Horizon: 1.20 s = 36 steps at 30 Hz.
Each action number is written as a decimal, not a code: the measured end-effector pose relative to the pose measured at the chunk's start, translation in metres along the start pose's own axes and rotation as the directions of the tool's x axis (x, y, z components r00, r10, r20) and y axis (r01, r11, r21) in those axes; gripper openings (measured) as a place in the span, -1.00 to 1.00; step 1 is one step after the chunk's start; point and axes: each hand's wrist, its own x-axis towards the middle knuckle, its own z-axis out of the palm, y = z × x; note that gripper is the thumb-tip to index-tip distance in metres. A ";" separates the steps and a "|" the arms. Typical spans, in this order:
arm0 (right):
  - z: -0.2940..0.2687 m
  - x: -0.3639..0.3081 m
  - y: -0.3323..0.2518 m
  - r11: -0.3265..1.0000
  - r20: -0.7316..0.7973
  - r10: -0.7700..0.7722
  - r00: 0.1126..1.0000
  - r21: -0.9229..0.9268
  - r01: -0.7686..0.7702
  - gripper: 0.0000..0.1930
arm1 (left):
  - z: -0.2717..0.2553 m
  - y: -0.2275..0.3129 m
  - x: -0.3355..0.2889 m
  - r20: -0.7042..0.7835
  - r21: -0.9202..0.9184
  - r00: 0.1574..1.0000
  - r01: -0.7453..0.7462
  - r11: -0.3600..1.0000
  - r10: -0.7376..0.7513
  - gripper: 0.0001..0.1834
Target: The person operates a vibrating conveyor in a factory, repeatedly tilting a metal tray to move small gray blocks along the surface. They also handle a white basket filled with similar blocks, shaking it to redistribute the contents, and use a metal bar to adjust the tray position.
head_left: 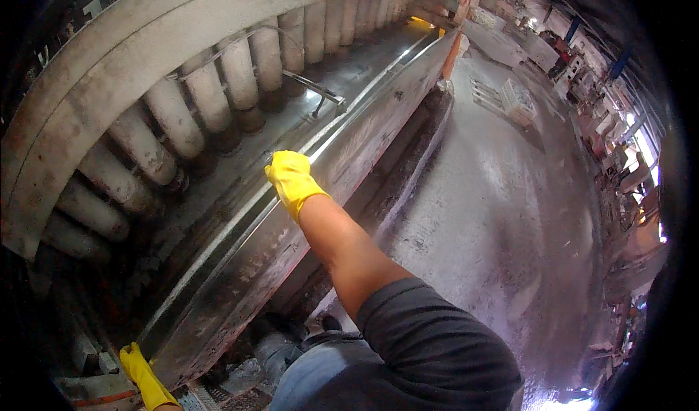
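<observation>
My right hand (291, 182), in a yellow rubber glove, is closed in a fist over the long metal rail (229, 247) along the machine's near side. Whatever its fingers grip is hidden under the glove. My left hand (137, 371), gloved in the same yellow, is at the lower left by the near end of that rail. Its fingers are bent and pressed together, and their contact is too small to make out. Beyond the rail, a grey bed (273, 123) passes under a row of thick grey cylinders (237, 69). A thin metal bracket (317, 89) sticks out over the bed.
A curved, dirty beam (145, 29) arches over the cylinders. The machine's worn side panel (342, 185) separates me from the bed. To the right stretches a wet grey floor (502, 192), with a pale block (517, 101) on it. Cluttered equipment (619, 156) lines the far right.
</observation>
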 end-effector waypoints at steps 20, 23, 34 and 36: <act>0.014 0.005 0.001 0.995 -0.061 -0.078 0.995 -0.066 0.074 -0.74 | 0.025 -0.061 0.044 -0.080 0.098 0.996 -0.031 0.995 0.039 -0.43; 0.014 0.000 0.002 0.998 -0.108 -0.065 0.992 -0.034 0.062 -0.74 | 0.026 -0.055 0.046 0.076 -0.122 0.988 0.140 0.983 -0.131 -0.43; 0.003 -0.003 -0.002 0.995 -0.219 -0.084 0.972 0.037 0.094 -0.79 | 0.012 0.043 0.009 0.008 -0.036 0.999 0.036 0.999 -0.036 -0.45; 0.002 -0.003 -0.001 0.995 -0.222 -0.086 0.971 0.034 0.096 -0.80 | 0.010 0.049 0.011 0.009 -0.035 0.999 0.032 0.999 -0.032 -0.46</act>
